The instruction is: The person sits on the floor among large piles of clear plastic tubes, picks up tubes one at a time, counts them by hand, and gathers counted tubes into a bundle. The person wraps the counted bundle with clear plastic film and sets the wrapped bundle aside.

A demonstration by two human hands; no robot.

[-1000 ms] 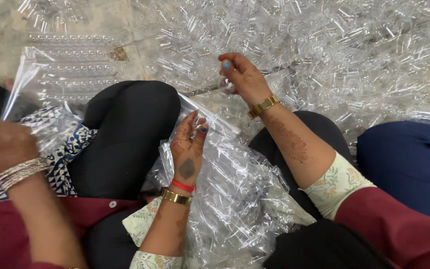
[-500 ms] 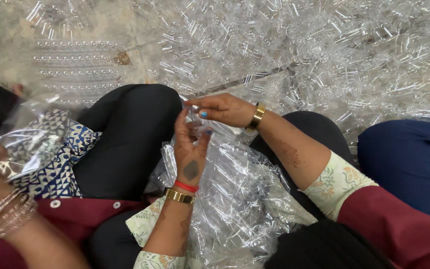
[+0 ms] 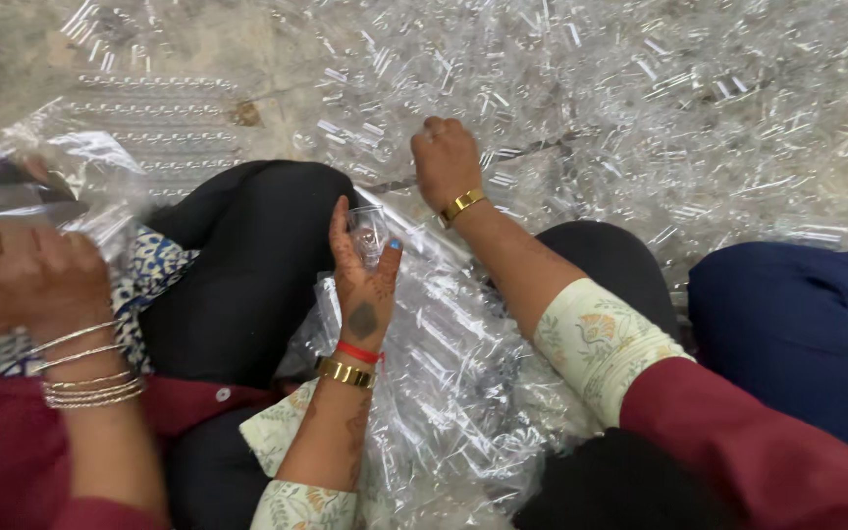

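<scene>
Pinched between your left hand's (image 3: 363,285) thumb and fingers is a small clear plastic piece (image 3: 369,232), held upright just above the mouth of the clear plastic bag (image 3: 453,393) that lies across your lap. Holding it there keeps the piece directly over the bag's opening, so the bag stays where both hands can reach it and your knees prop its sides up.

Your right hand (image 3: 444,162) is stretched forward onto the heap of clear plastic pieces (image 3: 640,108) that covers the floor in front of you. Its fingers are curled down into the heap, knuckles up; whether they have closed on anything you cannot tell from this angle, since the fingertips are hidden under the hand. The reach is short because the heap comes right up to your knees.

At the far left, 1 hand of another person (image 3: 31,275), with thin bangles at the wrist, grips a second clear bag (image 3: 22,182) drawn up taut, well apart from your own hands. A blue-clad knee (image 3: 797,324) sits at the right edge, beside your right sleeve.
</scene>
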